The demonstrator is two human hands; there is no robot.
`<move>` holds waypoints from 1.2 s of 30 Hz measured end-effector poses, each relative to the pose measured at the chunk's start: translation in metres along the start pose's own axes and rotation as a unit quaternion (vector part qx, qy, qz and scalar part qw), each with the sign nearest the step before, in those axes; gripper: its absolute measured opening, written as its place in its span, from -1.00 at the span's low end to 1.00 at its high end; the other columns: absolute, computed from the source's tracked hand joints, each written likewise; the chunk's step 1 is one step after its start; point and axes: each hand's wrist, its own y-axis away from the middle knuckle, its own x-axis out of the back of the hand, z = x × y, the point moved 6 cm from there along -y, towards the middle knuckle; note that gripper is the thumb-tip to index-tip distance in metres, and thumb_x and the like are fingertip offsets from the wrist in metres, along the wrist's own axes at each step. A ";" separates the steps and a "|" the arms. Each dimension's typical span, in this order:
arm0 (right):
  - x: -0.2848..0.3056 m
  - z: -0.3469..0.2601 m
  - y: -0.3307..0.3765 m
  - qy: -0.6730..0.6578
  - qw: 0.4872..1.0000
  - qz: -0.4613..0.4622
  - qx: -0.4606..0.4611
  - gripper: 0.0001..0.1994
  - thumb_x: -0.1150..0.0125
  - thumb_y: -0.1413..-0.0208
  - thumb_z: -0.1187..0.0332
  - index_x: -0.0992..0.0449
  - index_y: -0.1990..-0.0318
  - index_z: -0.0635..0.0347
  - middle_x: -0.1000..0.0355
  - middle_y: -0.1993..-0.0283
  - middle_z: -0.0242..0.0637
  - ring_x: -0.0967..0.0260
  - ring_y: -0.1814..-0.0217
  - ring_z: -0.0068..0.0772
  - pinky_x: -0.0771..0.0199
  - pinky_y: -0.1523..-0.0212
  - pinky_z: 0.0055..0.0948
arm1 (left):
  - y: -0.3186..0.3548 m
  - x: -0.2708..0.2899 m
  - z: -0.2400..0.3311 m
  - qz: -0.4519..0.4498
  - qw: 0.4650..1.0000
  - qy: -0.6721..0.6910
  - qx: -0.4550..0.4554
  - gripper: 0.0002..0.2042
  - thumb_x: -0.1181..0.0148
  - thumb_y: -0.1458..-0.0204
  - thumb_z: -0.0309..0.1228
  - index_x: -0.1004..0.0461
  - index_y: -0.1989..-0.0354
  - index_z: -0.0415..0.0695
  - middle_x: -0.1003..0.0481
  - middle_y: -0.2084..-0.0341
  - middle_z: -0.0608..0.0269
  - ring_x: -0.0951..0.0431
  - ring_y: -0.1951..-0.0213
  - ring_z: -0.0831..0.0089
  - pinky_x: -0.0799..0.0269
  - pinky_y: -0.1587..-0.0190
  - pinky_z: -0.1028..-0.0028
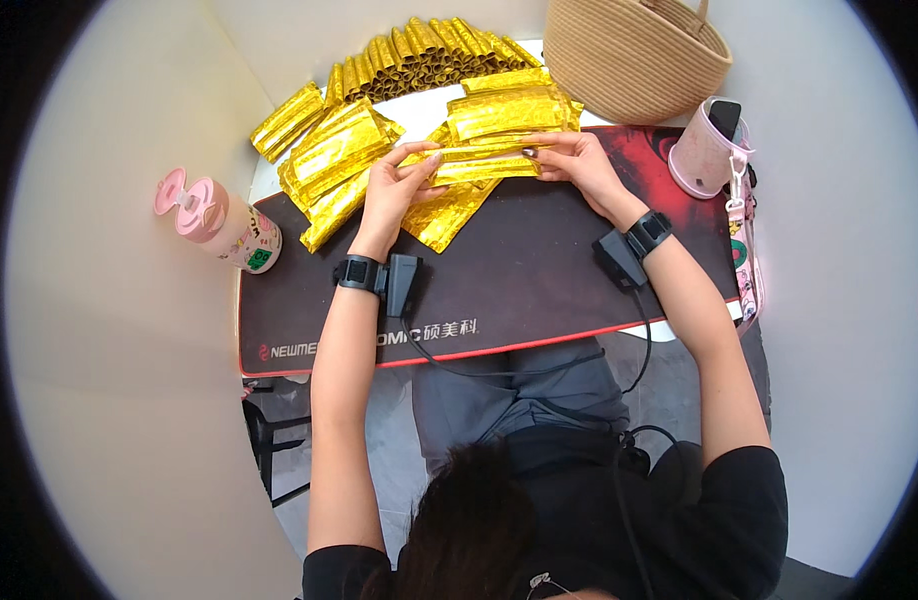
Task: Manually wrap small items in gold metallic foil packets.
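Between my two hands a shiny gold foil paper (484, 160) is stretched level, with creases running along its length. My left hand (391, 185) pinches its left end between thumb and fingers. At the opposite end my right hand (577, 165) grips it, thumb beneath and fingers along the upper edge. Under and beside it lie more gold foil papers: a loose one (449, 215) just below, a fanned pile (337, 150) by my left hand and another pile (509, 110) beyond my right. Farther back, many gold foil rolls (409, 62) are stacked in a mound.
A dark desk mat (519, 290) with a red edge covers the near table. A woven basket (629, 60) stands at the far right, near a pink cup (697, 160) holding a dark object. A pink bottle (219, 222) with its lid up leans at the left. Cables hang from both wristbands.
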 end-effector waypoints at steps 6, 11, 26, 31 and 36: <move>0.007 0.005 -0.003 -0.032 0.999 0.022 0.022 -0.78 -0.12 -0.11 0.50 -0.54 0.08 0.24 -0.50 0.13 -0.32 -0.44 0.21 -0.64 -0.54 0.23 -0.63 | 0.001 -0.006 0.004 -0.064 0.998 0.027 0.003 -0.73 -0.13 -0.12 -0.46 -0.43 -0.02 -0.15 -0.55 0.34 0.33 -0.54 0.27 0.66 -0.56 0.21 0.60; 0.006 0.003 -0.003 -0.049 0.998 0.011 0.034 -0.79 -0.12 -0.10 0.50 -0.55 0.11 0.29 -0.49 0.12 -0.29 -0.45 0.19 -0.59 -0.56 0.19 -0.57 | 0.005 -0.010 0.004 -0.083 0.995 0.045 0.034 -0.69 -0.14 -0.10 -0.48 -0.42 -0.04 -0.19 -0.52 0.20 0.24 -0.59 0.23 0.47 -0.57 0.22 0.62; 0.002 0.000 0.000 -0.031 0.999 -0.027 0.014 -0.81 -0.08 -0.11 0.52 -0.54 0.14 0.31 -0.49 0.14 -0.29 -0.47 0.23 -0.58 -0.56 0.18 -0.60 | 0.005 -0.012 -0.003 -0.115 0.985 0.107 0.065 -0.72 -0.03 -0.14 -0.53 -0.40 -0.03 -0.26 -0.42 0.04 0.18 -0.56 0.14 0.40 -0.53 0.06 0.54; 0.004 0.001 -0.001 -0.009 0.999 -0.028 0.016 -0.82 -0.08 -0.12 0.52 -0.54 0.15 0.31 -0.49 0.14 -0.30 -0.46 0.21 -0.60 -0.54 0.16 -0.60 | 0.004 -0.010 -0.002 -0.093 0.987 0.122 0.049 -0.76 -0.08 -0.10 -0.54 -0.46 0.05 -0.28 -0.50 0.14 0.19 -0.56 0.15 0.41 -0.52 0.04 0.50; 0.002 0.004 -0.003 -0.004 0.999 -0.040 0.008 -0.79 -0.10 -0.11 0.52 -0.53 0.10 0.33 -0.49 0.12 -0.29 -0.45 0.19 -0.60 -0.53 0.13 -0.60 | 0.002 -0.007 -0.008 -0.080 0.988 0.106 0.079 -0.72 -0.19 -0.07 -0.45 -0.46 0.04 -0.26 -0.52 0.17 0.22 -0.56 0.17 0.47 -0.52 0.07 0.54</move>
